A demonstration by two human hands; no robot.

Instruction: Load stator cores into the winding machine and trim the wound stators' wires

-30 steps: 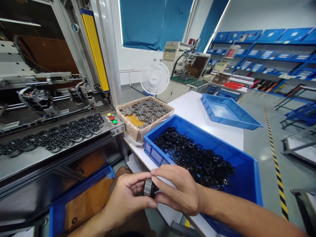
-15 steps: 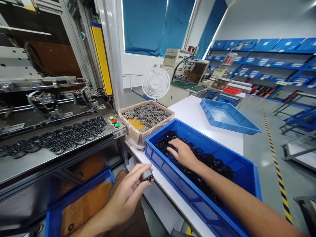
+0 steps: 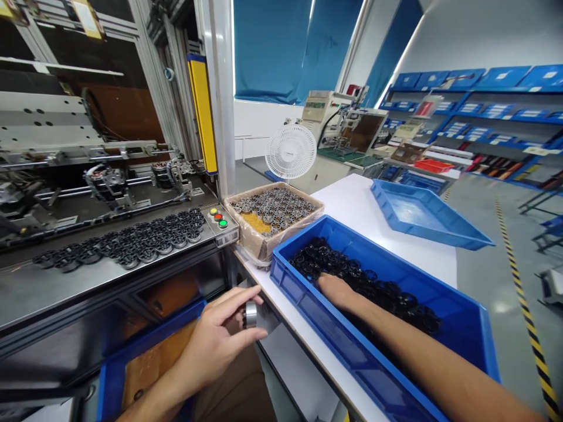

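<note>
My left hand (image 3: 231,319) holds a short round metal core (image 3: 250,315) between thumb and fingers, its smooth silvery side facing right, in front of the table edge. My right hand (image 3: 336,290) reaches down into a deep blue bin (image 3: 387,249), its fingertips hidden among many black plastic ring-shaped parts (image 3: 352,268). Whether those fingers grip a part cannot be seen. Left of the bin, a plastic-lined carton (image 3: 253,249) holds rows of grey slotted cores (image 3: 284,205) with a yellow patch showing at one corner.
Black-and-metal round parts (image 3: 152,240) stand in rows on the machine's metal ledge (image 3: 101,281), beside yellow, red and green buttons (image 3: 219,217). A light blue tray (image 3: 426,217) lies on the white table (image 3: 341,196). A white fan (image 3: 290,151) stands behind. Below left is another blue bin (image 3: 108,375).
My right hand has pushed deeper among the black parts, and its fingers have gone out of sight. My left hand has turned the core so its smooth side shows. The view has shifted slightly left.
</note>
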